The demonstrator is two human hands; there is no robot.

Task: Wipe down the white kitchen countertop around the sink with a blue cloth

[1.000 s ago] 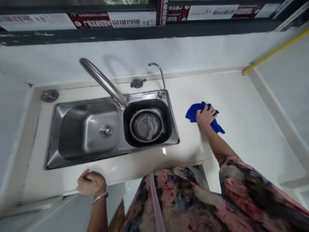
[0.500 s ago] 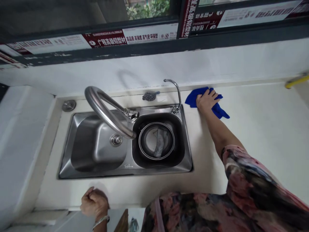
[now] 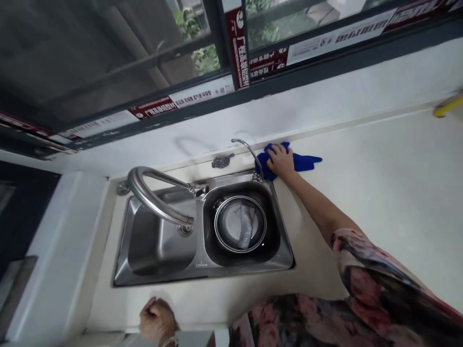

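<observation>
My right hand (image 3: 281, 161) presses a blue cloth (image 3: 304, 162) onto the pale countertop (image 3: 365, 193), close to the back wall. Its fingers are bent over the bunched fabric. The cloth's left edge reaches behind the small thin tap (image 3: 249, 148) at the sink's back right corner. Curled loosely, my left hand (image 3: 156, 319) rests at the counter's front edge, below the sink; whether anything is inside the fingers cannot be made out.
A double steel sink (image 3: 159, 277) has a large curved faucet (image 3: 152, 195) over it. In the right basin sits a pan (image 3: 231, 226) with a grey cloth (image 3: 246, 226) in it. A steel scourer (image 3: 220, 162) lies behind the sink. Something yellow (image 3: 447, 106) is at the far right.
My right hand has slid the blue cloth left along the back of the counter, up to the thin tap. The view has tilted and shifted; my left hand still rests at the front edge.
</observation>
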